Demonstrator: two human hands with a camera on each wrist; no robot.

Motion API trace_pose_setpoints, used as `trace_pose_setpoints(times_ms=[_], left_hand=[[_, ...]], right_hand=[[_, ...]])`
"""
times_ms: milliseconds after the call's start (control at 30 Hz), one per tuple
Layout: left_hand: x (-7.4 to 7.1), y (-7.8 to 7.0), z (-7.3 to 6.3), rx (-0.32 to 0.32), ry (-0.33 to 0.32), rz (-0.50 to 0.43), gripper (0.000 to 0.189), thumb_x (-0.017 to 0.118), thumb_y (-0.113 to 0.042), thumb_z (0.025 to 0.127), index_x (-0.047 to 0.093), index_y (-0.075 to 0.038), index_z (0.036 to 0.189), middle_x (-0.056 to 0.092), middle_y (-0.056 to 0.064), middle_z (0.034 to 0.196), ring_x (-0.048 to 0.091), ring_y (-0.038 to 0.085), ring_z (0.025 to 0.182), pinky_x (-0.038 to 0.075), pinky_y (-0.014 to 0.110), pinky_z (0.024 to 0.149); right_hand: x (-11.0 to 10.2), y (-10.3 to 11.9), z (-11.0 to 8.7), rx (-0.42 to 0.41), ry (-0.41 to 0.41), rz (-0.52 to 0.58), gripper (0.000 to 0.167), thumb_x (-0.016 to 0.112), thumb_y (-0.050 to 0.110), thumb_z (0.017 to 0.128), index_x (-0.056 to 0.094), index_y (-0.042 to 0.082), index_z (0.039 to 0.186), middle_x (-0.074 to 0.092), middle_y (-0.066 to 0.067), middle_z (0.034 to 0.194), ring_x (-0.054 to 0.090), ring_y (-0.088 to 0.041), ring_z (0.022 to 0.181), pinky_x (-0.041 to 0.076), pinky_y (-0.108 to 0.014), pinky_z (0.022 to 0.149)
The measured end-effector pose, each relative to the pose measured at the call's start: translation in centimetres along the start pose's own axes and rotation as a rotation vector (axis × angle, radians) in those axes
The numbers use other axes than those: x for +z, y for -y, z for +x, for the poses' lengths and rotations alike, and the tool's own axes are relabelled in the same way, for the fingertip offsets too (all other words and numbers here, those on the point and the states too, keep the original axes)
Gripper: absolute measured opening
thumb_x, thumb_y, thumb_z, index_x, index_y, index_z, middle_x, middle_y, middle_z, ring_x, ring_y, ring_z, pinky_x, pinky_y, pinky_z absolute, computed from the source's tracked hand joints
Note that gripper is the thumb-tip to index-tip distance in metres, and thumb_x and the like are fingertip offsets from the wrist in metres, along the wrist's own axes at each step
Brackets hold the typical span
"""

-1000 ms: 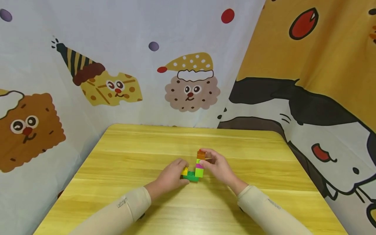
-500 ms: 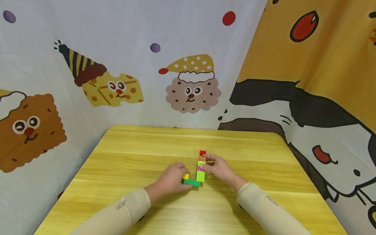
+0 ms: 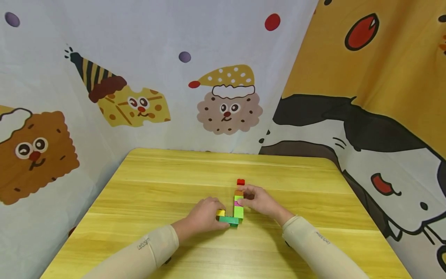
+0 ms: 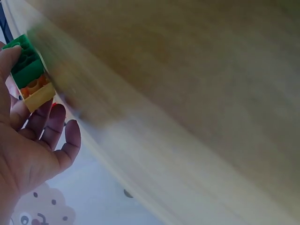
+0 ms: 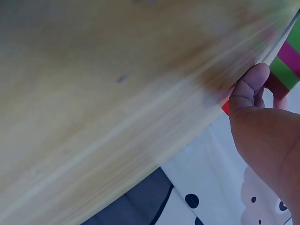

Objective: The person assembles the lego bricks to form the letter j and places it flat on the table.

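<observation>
In the head view a built piece of toy building bricks sits between the hands. Its green brick (image 3: 228, 220) carries a yellow brick (image 3: 220, 212) at the left end. At the right end rises a column of lime (image 3: 238, 212), magenta (image 3: 237, 203), lime and orange (image 3: 239, 193) bricks. My left hand (image 3: 205, 215) grips the green and yellow end, thumb on the green brick (image 4: 28, 68) in the left wrist view. My right hand (image 3: 259, 201) holds the column's upper part, thumb by the magenta brick, a finger across the orange top. Beyond lies a separate red brick (image 3: 241, 181).
A wooden table (image 3: 167, 174) with rounded far corners lies under the hands. Behind it hangs a white cloth (image 3: 146, 35) printed with cartoon food, with a yellow part (image 3: 320, 66) at the right.
The brick piece has come nearer and tilted, its orange top dropping away from the red brick, which now shows apart behind it. Both hands have moved slightly nearer with the piece.
</observation>
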State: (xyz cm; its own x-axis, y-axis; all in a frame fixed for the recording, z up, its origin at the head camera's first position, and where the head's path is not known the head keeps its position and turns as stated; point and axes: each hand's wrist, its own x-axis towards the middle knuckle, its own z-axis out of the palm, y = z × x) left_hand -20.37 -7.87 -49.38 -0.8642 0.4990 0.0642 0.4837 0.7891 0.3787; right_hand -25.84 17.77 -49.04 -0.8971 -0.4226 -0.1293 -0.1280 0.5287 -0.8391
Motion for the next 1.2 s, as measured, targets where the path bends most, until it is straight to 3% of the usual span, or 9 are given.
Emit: trace_pose_setpoints(times_ms=[133, 400, 600, 833, 967, 1100, 1200], left_hand=[[0.0, 0.0, 0.0, 0.003, -0.007, -0.027, 0.050, 0.090, -0.052, 0.082, 0.079, -0.015, 0.114, 0.077, -0.004, 0.107, 0.067, 0.014, 0.098, 0.058, 0.038, 0.089], [0.0, -0.2, 0.1, 0.012, -0.013, -0.061, 0.044, 0.091, -0.050, 0.081, 0.078, -0.016, 0.107, 0.076, -0.008, 0.101, 0.064, 0.008, 0.090, 0.056, 0.034, 0.084], [0.2, -0.3, 0.3, 0.010, -0.018, -0.062, 0.045, 0.091, -0.050, 0.081, 0.079, -0.016, 0.107, 0.077, -0.008, 0.102, 0.065, 0.009, 0.092, 0.057, 0.039, 0.090], [0.3, -0.5, 0.4, 0.008, -0.023, -0.070, 0.047, 0.091, -0.050, 0.081, 0.079, -0.014, 0.109, 0.079, -0.005, 0.105, 0.068, 0.012, 0.095, 0.059, 0.036, 0.088], [0.1, -0.6, 0.2, 0.008, -0.006, -0.078, 0.060, 0.089, -0.057, 0.081, 0.077, -0.012, 0.118, 0.079, -0.001, 0.113, 0.070, 0.015, 0.101, 0.060, 0.038, 0.092], [-0.5, -0.2, -0.4, -0.029, 0.028, -0.156, 0.077, 0.084, -0.067, 0.082, 0.071, -0.008, 0.131, 0.076, 0.005, 0.124, 0.071, 0.020, 0.110, 0.061, 0.041, 0.097], [-0.9, 0.3, -0.8, -0.055, 0.046, -0.202, 0.080, 0.082, -0.068, 0.083, 0.068, -0.008, 0.134, 0.074, 0.005, 0.126, 0.070, 0.021, 0.112, 0.060, 0.042, 0.098]], right_hand=[[0.0, 0.0, -0.1, 0.007, -0.006, -0.018, 0.051, 0.078, 0.036, 0.099, 0.065, 0.017, 0.144, 0.070, -0.005, 0.134, 0.064, -0.021, 0.114, 0.056, -0.032, 0.091], [0.1, -0.2, 0.1, 0.032, 0.009, -0.014, 0.053, 0.080, 0.036, 0.098, 0.064, 0.011, 0.142, 0.070, -0.008, 0.135, 0.063, -0.022, 0.110, 0.058, -0.032, 0.085], [0.0, -0.2, 0.2, 0.042, 0.005, -0.007, 0.053, 0.080, 0.035, 0.098, 0.064, 0.013, 0.143, 0.068, -0.008, 0.140, 0.065, -0.025, 0.117, 0.061, -0.038, 0.091], [-0.2, -0.3, 0.1, 0.038, 0.005, -0.006, 0.054, 0.079, 0.034, 0.099, 0.063, 0.012, 0.145, 0.067, -0.009, 0.144, 0.065, -0.026, 0.121, 0.060, -0.037, 0.093], [-0.4, -0.2, -0.2, 0.030, 0.012, 0.019, 0.058, 0.078, 0.034, 0.099, 0.060, 0.009, 0.149, 0.064, -0.012, 0.147, 0.063, -0.030, 0.126, 0.061, -0.040, 0.095], [-0.7, -0.2, -0.5, 0.045, 0.011, 0.067, 0.060, 0.077, 0.033, 0.100, 0.057, 0.009, 0.151, 0.062, -0.012, 0.150, 0.062, -0.033, 0.131, 0.061, -0.043, 0.098], [-1.0, -0.6, -0.6, 0.058, 0.005, 0.100, 0.060, 0.077, 0.035, 0.100, 0.057, 0.009, 0.151, 0.062, -0.012, 0.150, 0.062, -0.032, 0.131, 0.061, -0.044, 0.097]])
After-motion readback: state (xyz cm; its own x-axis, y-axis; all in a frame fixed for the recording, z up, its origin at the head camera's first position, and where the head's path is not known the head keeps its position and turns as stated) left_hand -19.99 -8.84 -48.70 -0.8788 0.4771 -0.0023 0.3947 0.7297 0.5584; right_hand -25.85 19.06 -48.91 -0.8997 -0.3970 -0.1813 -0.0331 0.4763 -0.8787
